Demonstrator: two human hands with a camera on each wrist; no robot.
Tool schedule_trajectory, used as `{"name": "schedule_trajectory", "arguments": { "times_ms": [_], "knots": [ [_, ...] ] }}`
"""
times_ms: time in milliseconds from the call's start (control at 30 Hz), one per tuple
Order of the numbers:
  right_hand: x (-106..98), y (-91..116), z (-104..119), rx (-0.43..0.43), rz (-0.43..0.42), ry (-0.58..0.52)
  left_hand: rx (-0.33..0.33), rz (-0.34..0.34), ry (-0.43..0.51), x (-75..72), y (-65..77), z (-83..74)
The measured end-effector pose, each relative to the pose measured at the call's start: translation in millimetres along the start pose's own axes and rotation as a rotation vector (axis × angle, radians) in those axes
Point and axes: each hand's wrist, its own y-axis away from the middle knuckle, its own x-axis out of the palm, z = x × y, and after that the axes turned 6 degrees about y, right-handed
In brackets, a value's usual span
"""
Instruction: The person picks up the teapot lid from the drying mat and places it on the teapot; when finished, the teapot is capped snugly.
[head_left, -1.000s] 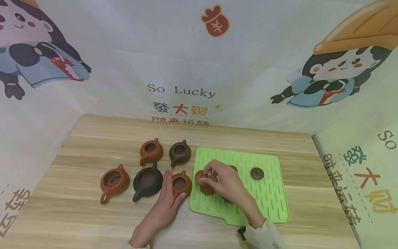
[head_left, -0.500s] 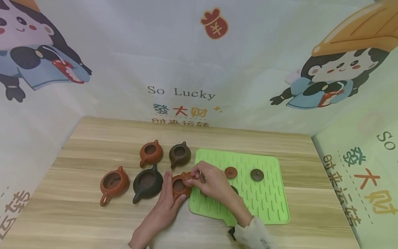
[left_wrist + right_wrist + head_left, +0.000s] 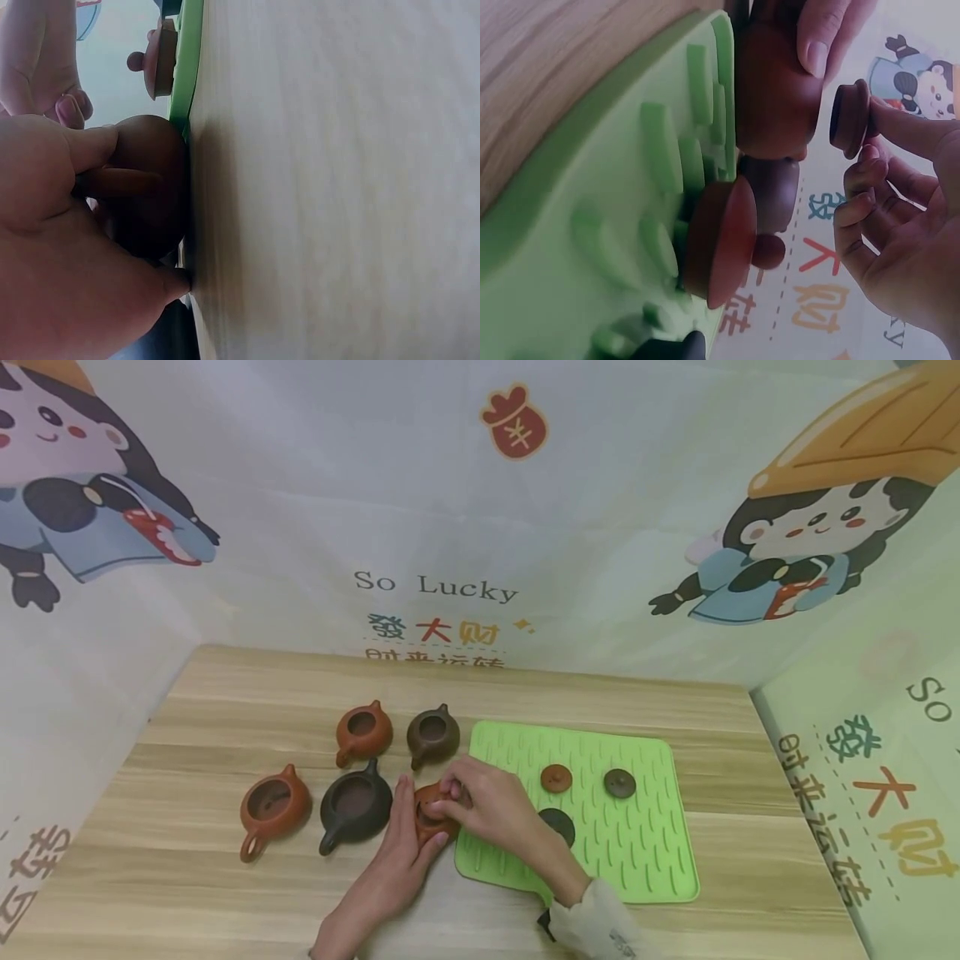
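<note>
In the head view my left hand [image 3: 397, 856] holds a small reddish-brown clay teapot [image 3: 429, 793] on the table, thumb on one side and fingers on the other. My right hand [image 3: 491, 802] pinches a small reddish lid [image 3: 851, 120] by its knob. That lid hangs tilted just above the pot's mouth, with a gap between them in the right wrist view. On the green mat lie an orange-brown lid [image 3: 557, 778], a dark brown lid [image 3: 620, 783] and a black lid [image 3: 558, 825]. Another reddish lid [image 3: 724, 244] sits near the mat's edge, hidden by my right hand in the head view.
Left of my hands stand open teapots: an orange one [image 3: 276, 810], a black one [image 3: 375, 810], a smaller orange one [image 3: 378, 739] and a dark brown one [image 3: 442, 747]. The green mat [image 3: 645, 860] lies to the right on the wooden table. Printed cloth hangs behind.
My right hand has lifted the reddish lid off the mat and carried it left over the teapot's mouth. Lids it covered on the mat now show. The left hand keeps its place.
</note>
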Motion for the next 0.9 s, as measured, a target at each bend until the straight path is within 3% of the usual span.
{"name": "schedule_trajectory", "arguments": {
  "times_ms": [467, 900],
  "knots": [
    [11, -3, 3, 0.020, 0.065, 0.037, 0.017, -0.010, 0.008, 1.4, -0.9, 2.5],
    [15, -2, 0, 0.009, 0.056, 0.041, 0.026, -0.014, 0.002, 1.5, -1.4, 3.4]
  ]
}}
